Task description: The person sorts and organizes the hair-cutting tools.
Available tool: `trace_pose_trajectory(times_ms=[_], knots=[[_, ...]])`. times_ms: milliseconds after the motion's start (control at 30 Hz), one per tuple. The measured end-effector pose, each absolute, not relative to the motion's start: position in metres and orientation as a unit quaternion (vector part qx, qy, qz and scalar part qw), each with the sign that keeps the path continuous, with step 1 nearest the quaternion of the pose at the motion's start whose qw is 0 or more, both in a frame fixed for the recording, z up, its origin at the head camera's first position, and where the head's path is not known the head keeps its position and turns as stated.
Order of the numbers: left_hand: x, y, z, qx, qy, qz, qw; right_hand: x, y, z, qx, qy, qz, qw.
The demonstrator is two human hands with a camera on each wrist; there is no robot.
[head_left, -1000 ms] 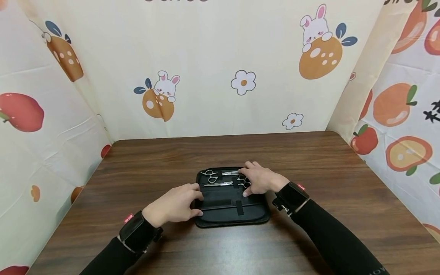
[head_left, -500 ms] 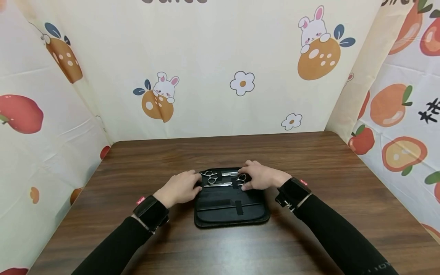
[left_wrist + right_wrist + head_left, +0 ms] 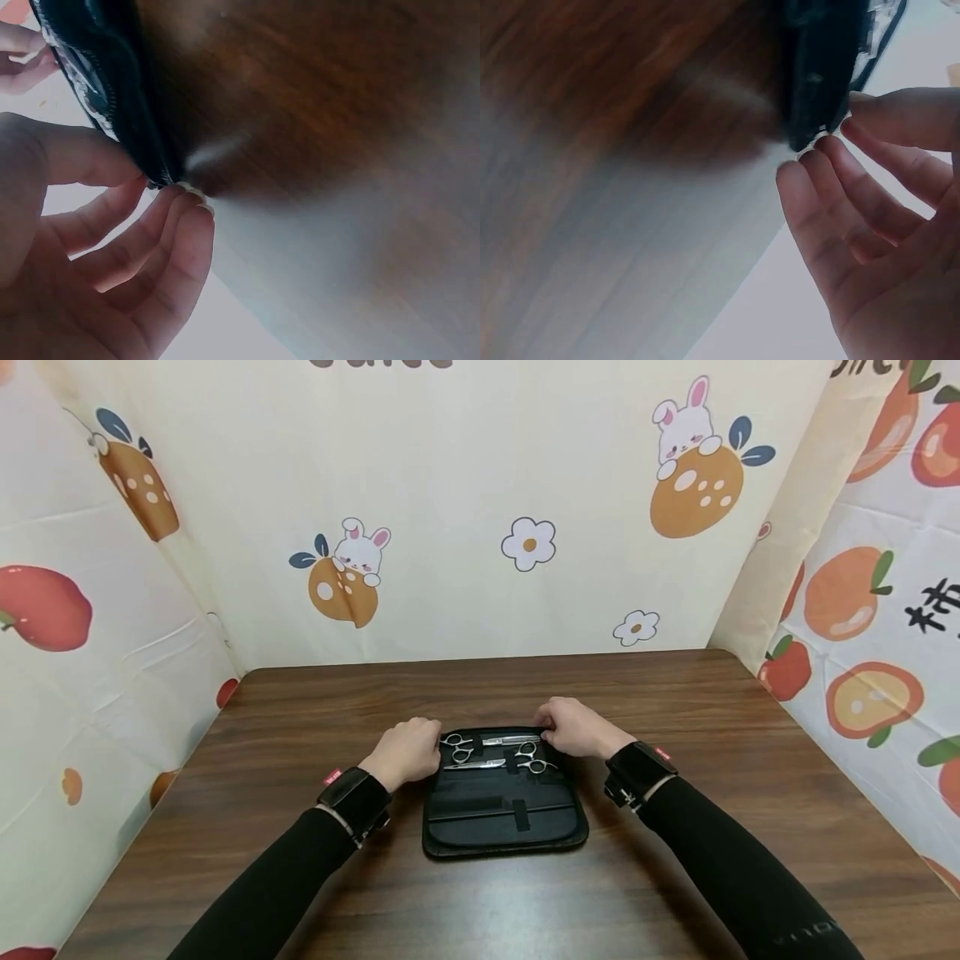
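Note:
A black zip-edged scissors case (image 3: 480, 837) lies open and flat on the wooden table, in the middle of the head view. Two pairs of silver scissors sit in its far half. The farther scissors (image 3: 504, 741) have finger loops to the left, while the nearer scissors (image 3: 477, 765) have theirs to the right. My left hand (image 3: 408, 750) pinches the far left corner of the case between thumb and fingertips. At the far right corner, my right hand (image 3: 576, 727) does the same, with its thumb on the inner side.
Around the case spreads the brown wood tabletop (image 3: 330, 710). Behind it hangs a cream cloth (image 3: 450, 460) printed with rabbits and flowers. Fruit-patterned cloths stand at the left and right sides.
My left hand has slid from the case's left side up to its far left corner. My right hand has moved off the scissors loops to the far right corner, uncovering them.

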State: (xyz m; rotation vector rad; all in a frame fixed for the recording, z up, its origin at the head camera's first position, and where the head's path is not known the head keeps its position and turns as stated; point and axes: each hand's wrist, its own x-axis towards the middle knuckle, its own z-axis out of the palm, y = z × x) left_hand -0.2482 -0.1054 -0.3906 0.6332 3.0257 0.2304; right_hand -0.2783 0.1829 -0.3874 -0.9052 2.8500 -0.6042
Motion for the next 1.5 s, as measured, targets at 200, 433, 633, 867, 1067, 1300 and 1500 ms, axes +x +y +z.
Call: trace_pose_trajectory(times_ms=[200,433,633,867,1067,1300,1500], knots=[[-0.260,-0.102,-0.391,0.174,0.978,0.102,0.048,-0.288,0.185,-0.394,-0.276,0.944,-0.176,0.048],[-0.262,-0.094,-0.388,0.191,0.978,0.062,0.051,-0.292,0.181,-0.392,-0.258,0.949,-0.165,0.070],[-0.264,-0.092,-0.389,0.188,0.979,0.054,0.053,-0.293,0.178,-0.386,-0.237,0.953,-0.166,0.093],[-0.272,-0.099,-0.392,0.166,0.971,0.146,0.087,-0.297,0.180,-0.383,-0.220,0.948,-0.193,0.129],[-0.277,-0.108,-0.386,0.172,0.944,0.247,0.134,-0.298,0.183,-0.380,-0.212,0.926,-0.256,0.179],[-0.276,-0.116,-0.378,0.159,0.899,0.353,0.207,-0.295,0.185,-0.373,-0.186,0.907,-0.306,0.223],[-0.279,-0.119,-0.371,0.166,0.888,0.378,0.202,-0.296,0.186,-0.367,-0.169,0.905,-0.326,0.214]])
